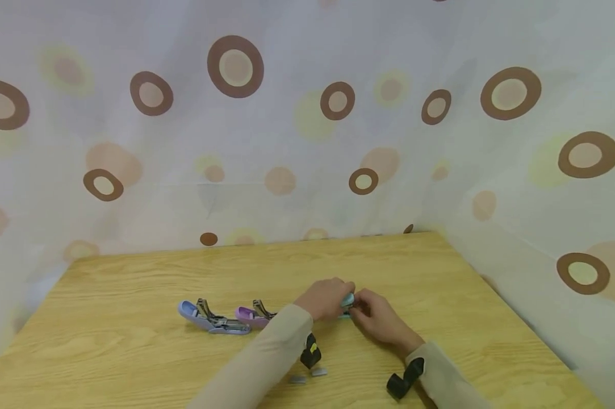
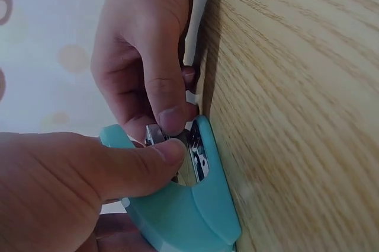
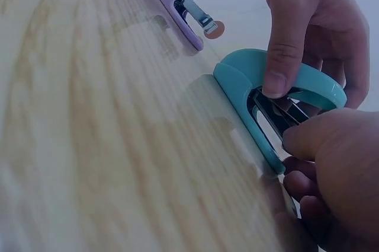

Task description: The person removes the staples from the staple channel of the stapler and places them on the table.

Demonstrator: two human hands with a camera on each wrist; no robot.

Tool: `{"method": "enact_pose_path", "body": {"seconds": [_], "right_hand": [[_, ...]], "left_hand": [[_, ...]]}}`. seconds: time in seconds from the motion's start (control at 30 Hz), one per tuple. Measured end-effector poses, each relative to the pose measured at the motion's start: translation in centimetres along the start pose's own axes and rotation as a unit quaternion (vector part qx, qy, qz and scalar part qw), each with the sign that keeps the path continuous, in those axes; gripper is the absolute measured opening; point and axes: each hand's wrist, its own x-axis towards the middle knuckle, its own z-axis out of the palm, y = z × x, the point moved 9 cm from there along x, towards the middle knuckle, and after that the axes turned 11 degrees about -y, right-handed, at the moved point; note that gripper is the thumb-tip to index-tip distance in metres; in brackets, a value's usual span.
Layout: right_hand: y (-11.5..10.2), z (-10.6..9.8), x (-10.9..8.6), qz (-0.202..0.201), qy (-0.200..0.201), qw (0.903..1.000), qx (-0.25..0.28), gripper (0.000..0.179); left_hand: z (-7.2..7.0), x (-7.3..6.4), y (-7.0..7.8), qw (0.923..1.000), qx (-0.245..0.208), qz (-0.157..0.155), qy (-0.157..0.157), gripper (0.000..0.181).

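A teal stapler (image 2: 177,216) stands on the table with its top lifted away from its base. My left hand (image 1: 329,299) grips the stapler's body, its thumb (image 2: 139,169) pressed onto the metal inside. From the front end, my right hand (image 1: 381,318) pinches the metal magazine (image 3: 283,114) between thumb and fingers. In the right wrist view the magazine sits between the teal top and base. The pinching fingertips partly hide its front.
A blue stapler (image 1: 188,309) and a purple stapler (image 1: 244,314) lie opened to the left, metal arms raised. Two small grey staple strips (image 1: 319,372) rest nearer me on the wooden table (image 1: 133,363). Behind stands a spotted backdrop (image 1: 287,142).
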Motion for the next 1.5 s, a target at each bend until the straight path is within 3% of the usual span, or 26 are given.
{"method": "enact_pose_path", "body": {"seconds": [0.1,0.27,0.73,0.87,1.0,1.2,1.4,1.5], "right_hand": [[0.2,0.3,0.2,0.011,-0.009,0.9999,-0.002,0.007],[0.5,1.0,0.0,0.024,-0.029,0.9993,0.003,0.007],[0.2,1.4,0.0,0.018,-0.032,0.9993,0.005,0.007],[0.4,1.4,0.0,0.026,-0.028,0.9993,-0.004,0.006],[0.8,1.1,-0.1,0.047,-0.024,0.9986,-0.011,0.007],[0.6,0.4,-0.4,0.041,-0.025,0.9983,-0.034,0.006],[0.4,0.0,0.0,0.028,-0.033,0.9983,-0.039,0.006],[0.2,-0.2,0.3,0.019,-0.028,0.9985,-0.043,0.008]], "left_hand": [[-0.4,-0.6,0.2,0.9997,-0.009,-0.009,-0.019,0.019],[0.4,-0.7,0.3,0.9989,-0.019,-0.010,-0.041,0.024],[0.7,-1.5,0.0,0.9986,-0.037,-0.026,-0.026,0.028],[1.0,-1.8,-1.0,0.9930,-0.112,-0.029,-0.025,0.030],[0.7,-2.1,-1.9,0.9810,-0.192,-0.020,-0.017,0.031],[0.6,-2.7,-2.8,0.9657,-0.259,-0.022,-0.006,0.030],[-0.2,-3.5,-3.6,0.9804,-0.177,-0.080,0.032,0.036],[-0.7,-3.4,-3.1,0.9852,-0.149,-0.073,0.042,0.038]]}}
